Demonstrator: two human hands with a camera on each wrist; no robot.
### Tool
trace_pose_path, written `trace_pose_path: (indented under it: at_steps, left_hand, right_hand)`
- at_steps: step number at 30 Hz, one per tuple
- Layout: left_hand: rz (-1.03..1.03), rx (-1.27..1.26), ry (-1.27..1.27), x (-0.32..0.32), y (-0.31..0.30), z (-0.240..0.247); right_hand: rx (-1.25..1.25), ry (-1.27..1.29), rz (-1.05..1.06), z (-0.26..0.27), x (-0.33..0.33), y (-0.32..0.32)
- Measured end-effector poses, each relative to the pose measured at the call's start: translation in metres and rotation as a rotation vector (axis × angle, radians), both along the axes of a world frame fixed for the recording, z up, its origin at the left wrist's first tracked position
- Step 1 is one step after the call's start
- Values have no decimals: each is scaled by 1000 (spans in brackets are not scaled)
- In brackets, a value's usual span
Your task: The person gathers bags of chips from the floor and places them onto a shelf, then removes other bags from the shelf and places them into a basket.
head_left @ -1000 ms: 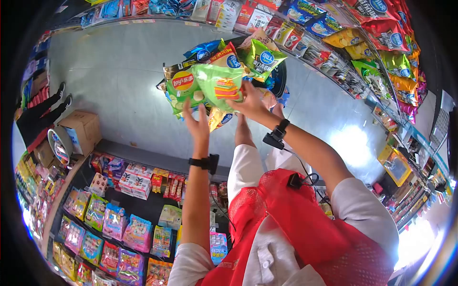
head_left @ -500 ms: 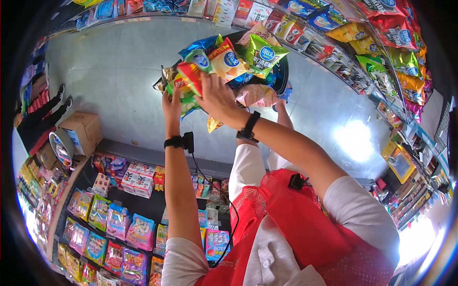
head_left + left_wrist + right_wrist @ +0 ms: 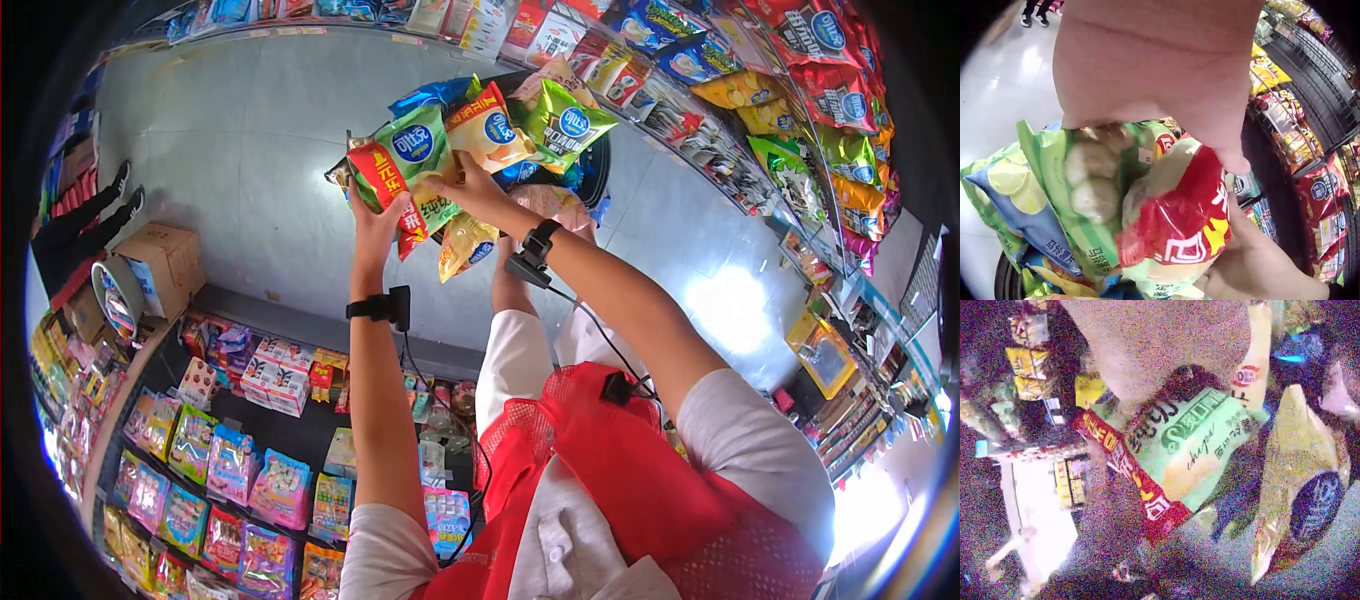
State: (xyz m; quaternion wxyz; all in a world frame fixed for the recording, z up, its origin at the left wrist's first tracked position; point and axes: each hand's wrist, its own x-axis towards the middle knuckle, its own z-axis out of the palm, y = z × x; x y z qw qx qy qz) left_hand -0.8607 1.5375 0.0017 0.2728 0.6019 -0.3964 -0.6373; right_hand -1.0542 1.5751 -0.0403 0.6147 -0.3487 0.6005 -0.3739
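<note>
A green chip bag with a red band (image 3: 412, 150) is held in front of the person, its printed front facing up in the head view. The left hand (image 3: 374, 222) grips it at the red-banded end. At the opposite lower edge, the right hand (image 3: 478, 196) pinches the bag with thumb and fingers. Under and around it several other chip bags are heaped, among them an orange-and-red bag (image 3: 490, 128), a bright green bag (image 3: 566, 124) and a yellow bag (image 3: 466, 246). In the left wrist view the red band (image 3: 1179, 219) shows crumpled below the hand.
A dark round basket (image 3: 597, 160) bears the heap on the grey floor (image 3: 240, 130). Snack shelves curve along the back and right, with chip bags (image 3: 830, 100) on them. A candy shelf (image 3: 230, 460) stands near left, by a cardboard box (image 3: 165, 262) and another person's legs (image 3: 95, 220).
The green bag has been turned over, so its logo and red band now face up. The left hand, spread beside the bags earlier, now grips its end; the right hand has shifted to its lower edge.
</note>
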Motion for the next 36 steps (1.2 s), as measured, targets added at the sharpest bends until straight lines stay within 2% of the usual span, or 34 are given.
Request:
trace_pose_path:
  at_steps: [2,5,6,9,10,13,17,21,22,26,27,29,30,33,34,35,36]
  left_hand:
    - [52,42,-95,14,0,-13]
    - [203,228,188,47,-7,-32]
    - [170,152,-75,47,-3,-38]
    - [-12,169,-60,42,0,-47]
    - [33,141,-94,38,0,-46]
    - [-24,122,-23,36,-5,-39]
    - [59,99,97,30,-4,-18]
    - [57,-13,48,26,-2,-6]
    - [49,26,18,27,-3,-8]
    - [92,53,175,23,-5,-11]
    - [42,32,136,21,-6,-15]
    - [-57,-3,52,40,0,-55]
    - [-41,-91,-70,47,5,-80]
    - [-21,-369,-773,22,9,-56]
    - [-40,-493,-998,4,12,-32]
    - [-81,-503,-916,-15,21,-19]
    - [-120,-518,-833,-35,29,-7]
  right_hand:
    - [11,-271,-42,10,4,-7]
    - [106,-378,-35,8,5,-12]
    - [115,-419,-49,7,4,-12]
    - [107,-505,-104,13,5,-13]
    - [151,-547,-119,14,4,-13]
    - [139,-515,-145,21,1,-10]
    - [157,-481,-167,41,-8,-5]
    - [121,-480,-193,62,-22,-6]
    - [169,-473,-240,60,-25,-5]
    - [184,-487,-343,72,-51,1]
    - [187,-475,-359,72,-61,7]
    - [185,-407,-344,76,-82,16]
    - [195,-389,-357,78,-91,23]
    - [125,-365,-373,69,-115,44]
    - [91,-342,-396,67,-120,51]
    - [52,-316,-418,67,-127,56]
    - [117,-327,-370,73,-137,60]
